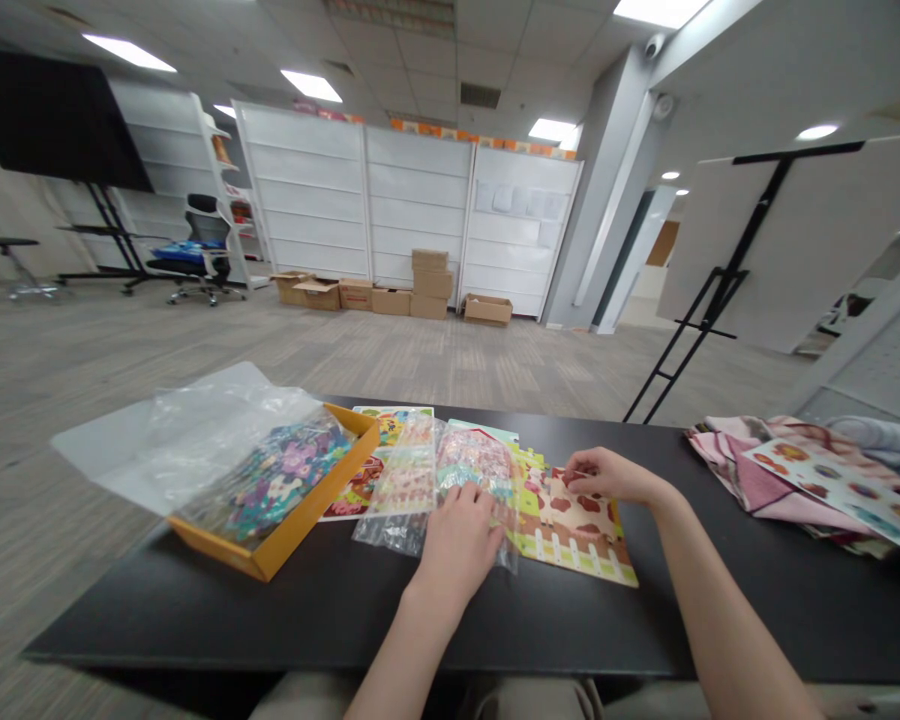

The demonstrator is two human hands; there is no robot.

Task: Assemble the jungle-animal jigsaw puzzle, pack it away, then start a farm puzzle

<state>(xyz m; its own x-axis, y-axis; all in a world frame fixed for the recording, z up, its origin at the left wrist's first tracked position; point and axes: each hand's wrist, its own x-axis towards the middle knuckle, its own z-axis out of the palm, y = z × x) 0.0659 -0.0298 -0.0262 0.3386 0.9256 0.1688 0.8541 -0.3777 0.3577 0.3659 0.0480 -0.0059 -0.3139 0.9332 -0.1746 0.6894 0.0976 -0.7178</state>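
Note:
My left hand [461,528] lies with its fingers outstretched on a clear plastic bag [394,535] of small colourful puzzle pieces [476,458]. To its right is a partly assembled jigsaw puzzle [570,535], showing a white cow with brown patches and a white fence. Over the puzzle's upper edge, my right hand [607,474] pinches a small reddish-brown puzzle piece [568,477], partly hidden by the fingers. A printed picture sheet [341,503] with bright drawings sits partly under the bag.
A yellow box [292,540] with a white lid stands at the left, holding a plastic bag of purple and teal pieces [289,465]. Folded pink cloths [765,490] with a printed sheet [832,485] on top lie at the right of the black table [330,620].

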